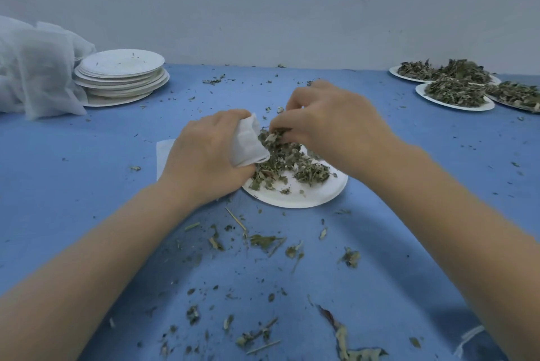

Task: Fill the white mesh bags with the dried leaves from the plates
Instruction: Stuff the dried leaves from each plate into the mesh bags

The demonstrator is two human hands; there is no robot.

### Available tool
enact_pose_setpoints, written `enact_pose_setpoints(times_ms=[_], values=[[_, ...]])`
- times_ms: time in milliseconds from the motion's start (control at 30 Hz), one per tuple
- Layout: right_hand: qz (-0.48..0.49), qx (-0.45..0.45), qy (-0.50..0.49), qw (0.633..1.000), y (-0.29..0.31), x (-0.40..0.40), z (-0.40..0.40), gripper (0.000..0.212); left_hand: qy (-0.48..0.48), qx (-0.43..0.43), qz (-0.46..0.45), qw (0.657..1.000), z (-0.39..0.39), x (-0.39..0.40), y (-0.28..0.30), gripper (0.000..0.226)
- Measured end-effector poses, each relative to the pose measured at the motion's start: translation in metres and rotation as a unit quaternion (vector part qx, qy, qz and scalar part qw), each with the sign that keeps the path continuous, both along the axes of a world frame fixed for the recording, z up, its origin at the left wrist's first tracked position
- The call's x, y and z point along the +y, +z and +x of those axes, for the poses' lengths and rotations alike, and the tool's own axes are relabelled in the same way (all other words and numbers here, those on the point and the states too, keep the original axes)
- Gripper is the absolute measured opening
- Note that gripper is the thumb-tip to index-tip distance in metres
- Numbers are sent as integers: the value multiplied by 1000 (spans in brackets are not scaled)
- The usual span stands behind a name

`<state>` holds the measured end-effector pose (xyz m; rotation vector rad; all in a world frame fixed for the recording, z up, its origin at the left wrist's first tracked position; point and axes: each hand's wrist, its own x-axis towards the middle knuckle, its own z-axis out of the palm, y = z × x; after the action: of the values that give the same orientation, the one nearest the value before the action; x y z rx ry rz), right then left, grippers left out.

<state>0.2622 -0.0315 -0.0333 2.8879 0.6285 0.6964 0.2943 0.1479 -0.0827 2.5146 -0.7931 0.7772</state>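
Note:
A white paper plate (pixel 306 195) sits in the middle of the blue table, with a heap of dried leaves (pixel 287 163) on it. My left hand (pixel 204 156) grips a small white mesh bag (pixel 248 141) at the plate's left edge, its mouth turned toward the leaves. My right hand (pixel 330 124) hovers over the plate's far side, fingers curled and pinching a clump of leaves right at the bag's mouth. The bag's inside is hidden.
A stack of empty paper plates (pixel 122 77) stands at the back left beside a pile of white mesh fabric (pixel 35 68). Three plates heaped with leaves (pixel 458 92) lie at the back right. Leaf crumbs (pixel 263 241) litter the blue tabletop near me. A flat white sheet (pixel 163 153) lies under my left hand.

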Motion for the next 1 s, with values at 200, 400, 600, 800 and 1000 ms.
enact_pose_setpoints(times_ms=[200,400,600,800,1000], values=[[186,52,47,980,-7,19,-1,20,-23,-27,20,999,-5,-6,1,54],[457,220,105,855,-5,16,-6,29,-8,25,-74,997,-4,-5,4,48],[336,149,70,927,-16,26,-3,30,-40,36,-83,995,-8,-11,4,46],[473,129,53,870,-7,10,-3,39,-17,36,-105,994,-3,-6,6,51],[493,364,45,789,-10,8,-3,43,-26,41,-111,993,-3,-6,6,51]])
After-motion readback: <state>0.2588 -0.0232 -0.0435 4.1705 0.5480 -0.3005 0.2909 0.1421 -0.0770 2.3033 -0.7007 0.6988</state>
